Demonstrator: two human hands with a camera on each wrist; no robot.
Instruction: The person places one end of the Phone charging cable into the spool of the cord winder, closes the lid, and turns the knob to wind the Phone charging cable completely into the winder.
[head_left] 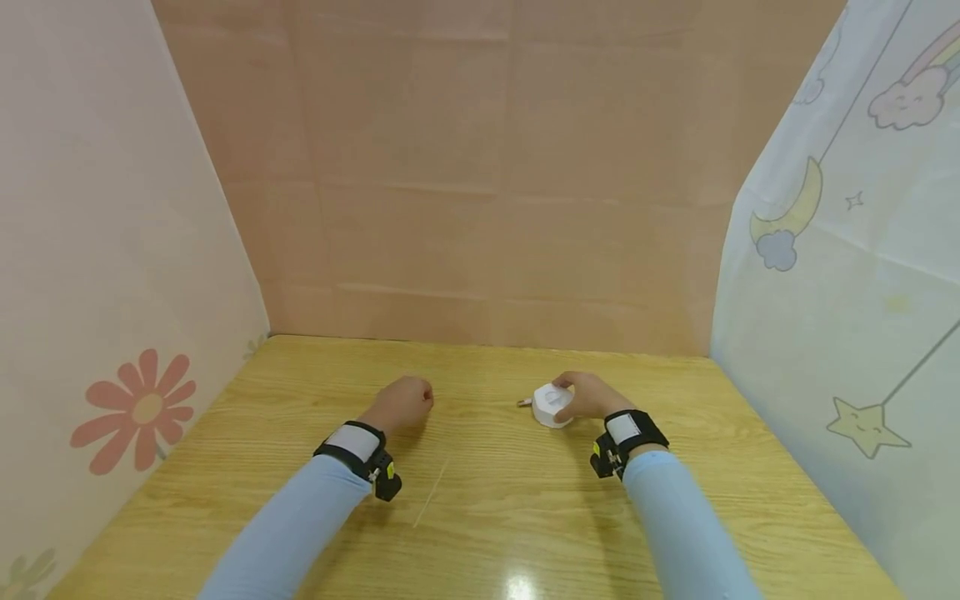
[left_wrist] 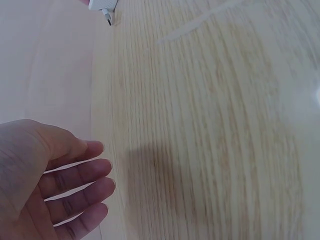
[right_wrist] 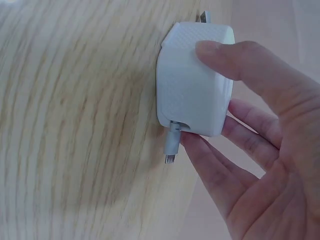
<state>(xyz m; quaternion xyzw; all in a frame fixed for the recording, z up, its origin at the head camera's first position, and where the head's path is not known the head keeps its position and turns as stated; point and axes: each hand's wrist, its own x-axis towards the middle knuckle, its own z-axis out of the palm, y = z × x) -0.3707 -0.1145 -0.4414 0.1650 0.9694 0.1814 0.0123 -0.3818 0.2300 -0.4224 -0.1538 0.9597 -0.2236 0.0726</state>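
A white faceted case with short cable ends, which looks like a retractable charging cable, is at the table's centre right. My right hand holds it between thumb and fingers. In the right wrist view, a small metal-tipped plug sticks out of one side, and a second metal connector shows at the opposite side. My left hand is left of the case, apart from it, with loosely curled fingers and nothing in them. The left wrist view catches only a corner of the case at its top edge.
Both hands are over a wood-grain table with a pale strip on its surface. A brown paper-like backdrop stands behind. Patterned white sheets rise at the left and right sides.
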